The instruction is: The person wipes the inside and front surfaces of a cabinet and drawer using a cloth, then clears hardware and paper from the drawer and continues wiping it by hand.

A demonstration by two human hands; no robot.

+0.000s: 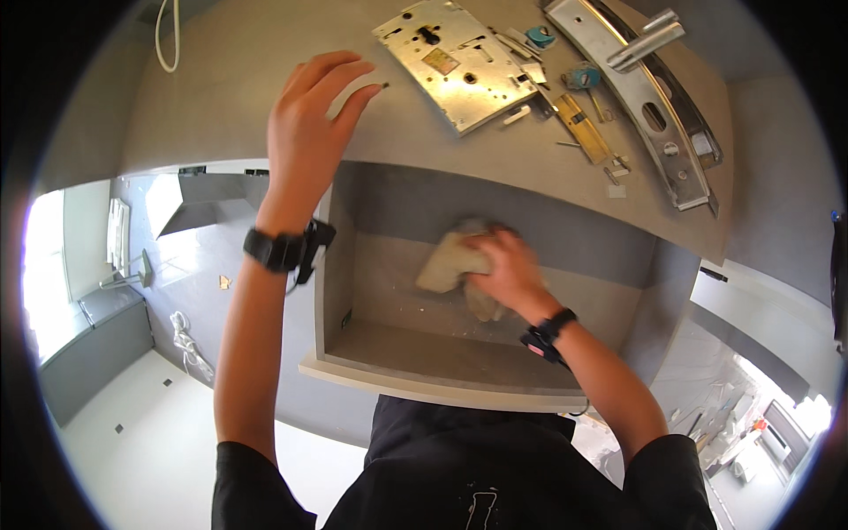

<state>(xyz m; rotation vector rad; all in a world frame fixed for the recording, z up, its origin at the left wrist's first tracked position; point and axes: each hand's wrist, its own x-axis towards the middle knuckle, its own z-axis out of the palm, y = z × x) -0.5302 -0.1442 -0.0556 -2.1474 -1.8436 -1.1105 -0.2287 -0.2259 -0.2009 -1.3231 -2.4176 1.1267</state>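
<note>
My right hand (507, 271) is down inside the pulled-out drawer (391, 318), gripping a crumpled pale cloth (445, 265), perhaps a work glove. Motion blurs both the hand and the cloth. Over the countertop (218, 112), my left hand (315, 99) is raised with thumb and fingers apart. A tiny dark bit (385, 85) shows at the thumb's tip; whether it touches the thumb is unclear. Right of that hand lies a metal mortise lock case (457, 66). Beside the case is a brass lock cylinder (583, 129).
A long metal door-handle plate with a lever (652, 116) lies at the right of the countertop. Two small teal-topped items (582, 77), screws and metal bits lie near it. A white cable loop (169, 40) hangs upper left. Crumbs dot the drawer floor.
</note>
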